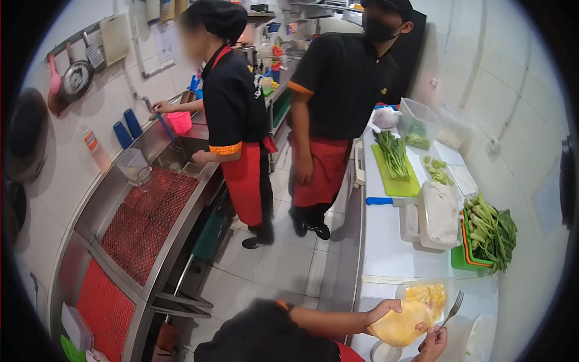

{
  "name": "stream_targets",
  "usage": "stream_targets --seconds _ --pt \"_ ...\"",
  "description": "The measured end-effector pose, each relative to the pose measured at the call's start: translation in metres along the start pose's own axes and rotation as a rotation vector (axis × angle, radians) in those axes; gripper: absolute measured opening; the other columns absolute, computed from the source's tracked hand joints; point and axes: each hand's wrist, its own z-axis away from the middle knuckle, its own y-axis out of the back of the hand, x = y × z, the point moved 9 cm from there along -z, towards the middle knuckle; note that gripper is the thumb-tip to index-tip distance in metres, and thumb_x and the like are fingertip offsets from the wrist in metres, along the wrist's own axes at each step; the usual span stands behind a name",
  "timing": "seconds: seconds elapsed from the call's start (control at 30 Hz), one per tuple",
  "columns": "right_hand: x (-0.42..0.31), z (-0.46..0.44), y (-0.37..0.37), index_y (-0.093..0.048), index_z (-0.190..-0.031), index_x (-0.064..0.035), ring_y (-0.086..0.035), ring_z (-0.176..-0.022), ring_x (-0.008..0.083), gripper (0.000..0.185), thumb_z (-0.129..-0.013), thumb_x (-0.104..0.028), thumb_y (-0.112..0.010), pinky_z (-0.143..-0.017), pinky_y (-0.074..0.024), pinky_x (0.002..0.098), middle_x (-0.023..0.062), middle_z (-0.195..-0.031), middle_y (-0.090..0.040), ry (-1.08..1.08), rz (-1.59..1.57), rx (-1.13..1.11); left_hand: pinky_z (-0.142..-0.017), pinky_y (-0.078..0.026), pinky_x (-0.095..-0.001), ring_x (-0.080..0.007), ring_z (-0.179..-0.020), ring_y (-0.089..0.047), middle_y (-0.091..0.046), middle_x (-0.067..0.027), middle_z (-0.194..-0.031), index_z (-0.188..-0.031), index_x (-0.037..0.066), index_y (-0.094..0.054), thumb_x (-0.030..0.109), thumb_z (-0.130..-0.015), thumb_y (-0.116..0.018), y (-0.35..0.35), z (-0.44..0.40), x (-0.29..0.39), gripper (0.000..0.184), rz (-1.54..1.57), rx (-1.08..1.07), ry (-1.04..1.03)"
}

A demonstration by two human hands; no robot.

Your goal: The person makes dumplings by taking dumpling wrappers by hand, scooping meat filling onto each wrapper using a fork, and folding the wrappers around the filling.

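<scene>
My left hand [385,312] grips the edge of a large, rounded, pale yellow piece of food [398,327]; its exact kind is unclear. Closed around a metal fork [454,308] is my right hand [432,345], with the tines pointing up and away. The right fingers are close beside the yellow piece. Just beyond both hands, a clear container [427,294] holds more yellow pieces. A pale round dish or lid [386,352] lies partly hidden below the yellow piece. Close to my right hand stands a whitish tub [477,338].
Along the counter [386,259] are a blue-handled knife [380,201], white boxes [438,214], a basket of greens [490,232] and a green board [392,175] with leafy stalks. Two co-workers [232,114] [341,90] stand ahead, one at the sink [172,223] with red mats.
</scene>
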Motion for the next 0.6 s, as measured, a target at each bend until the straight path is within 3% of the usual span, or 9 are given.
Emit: stream_targets --seconds 0.3,0.4,0.5,0.6 --pt "-0.027 0.006 -0.011 -0.058 -0.08 -0.0048 -0.033 -0.051 0.0055 0.008 -0.082 -0.013 -0.057 -0.045 -0.0266 0.021 -0.0037 -0.06 -0.042 0.128 0.05 -0.007 -0.085 -0.046 -0.0372 -0.0278 -0.102 -0.053 -0.048 -0.0156 -0.119 -0.132 0.007 -0.032 0.023 -0.07 -0.042 0.003 0.005 0.005 0.065 0.029 0.08 -0.006" --pt "-0.037 0.008 0.002 -0.06 -0.086 -0.0018 -0.037 -0.058 0.0079 0.014 -0.082 -0.015 -0.058 -0.05 -0.0325 0.0231 -0.0019 -0.067 -0.046 0.286 0.148 0.097 -0.085 -0.045 -0.0383 -0.0287 -0.104 -0.052 -0.047 -0.0162 -0.119 -0.133 0.007 -0.031 0.023 -0.069 -0.045 -0.002 0.001 0.004 0.067 0.08 0.053 0.015" --pt "-0.013 0.012 0.027 -0.062 -0.092 -0.0012 -0.046 -0.062 0.0131 0.017 -0.081 -0.013 -0.061 -0.057 -0.0403 0.0277 0.0022 -0.071 -0.053 0.122 0.144 0.113 -0.086 -0.045 -0.0398 -0.0305 -0.105 -0.051 -0.047 -0.0177 -0.119 -0.133 0.007 -0.031 0.023 -0.068 -0.048 -0.013 -0.005 0.007 0.068 0.12 0.016 0.012" --pt "-0.018 0.019 0.033 -0.055 -0.08 -0.0021 -0.037 -0.06 0.0044 0.007 -0.082 -0.008 -0.053 -0.054 -0.0308 0.0192 -0.0028 -0.069 -0.046 0.194 0.14 0.153 -0.087 -0.044 -0.0427 -0.0324 -0.107 -0.049 -0.047 -0.0194 -0.118 -0.132 0.008 -0.033 0.023 -0.068 -0.051 -0.003 -0.017 0.005 0.068 0.165 0.011 -0.01"
